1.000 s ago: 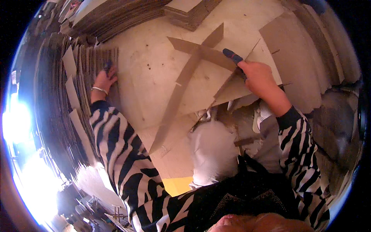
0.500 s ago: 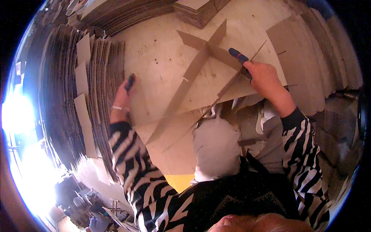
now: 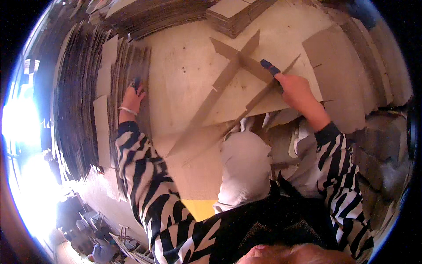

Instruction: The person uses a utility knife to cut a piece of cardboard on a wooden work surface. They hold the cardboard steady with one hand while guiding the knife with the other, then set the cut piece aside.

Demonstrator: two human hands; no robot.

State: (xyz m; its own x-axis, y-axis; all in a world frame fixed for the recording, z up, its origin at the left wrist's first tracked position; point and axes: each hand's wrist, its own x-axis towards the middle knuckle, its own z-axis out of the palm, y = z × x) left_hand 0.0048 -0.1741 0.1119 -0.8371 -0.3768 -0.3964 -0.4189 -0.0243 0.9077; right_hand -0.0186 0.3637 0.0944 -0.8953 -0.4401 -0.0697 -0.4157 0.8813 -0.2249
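My right hand (image 3: 298, 91), with dark covers on its fingers, is closed on a notched brown cardboard strip (image 3: 263, 94) standing on edge. Its upper end slants away past my fingers. Just beyond, two cardboard strips cross in an X; the long one (image 3: 206, 99) runs toward me, and the short one (image 3: 226, 48) ends near my right fingertips. At the left, my left hand (image 3: 134, 97) reaches onto the near side of a row of upright cardboard strips (image 3: 125, 66). Its fingers look apart and slightly blurred, with nothing visibly held.
A pale wooden board (image 3: 176, 88) lies under the work. Flat cardboard stacks rise at the back (image 3: 231, 20), and more sheets (image 3: 336, 75) lean at the right. A large pile of cardboard (image 3: 79, 101) fills the left. My knee (image 3: 245, 163) is below the board's near edge.
My left hand has moved left from the board onto the row of strips. The right hand keeps its grip on the strip, and the whole view has shifted slightly.
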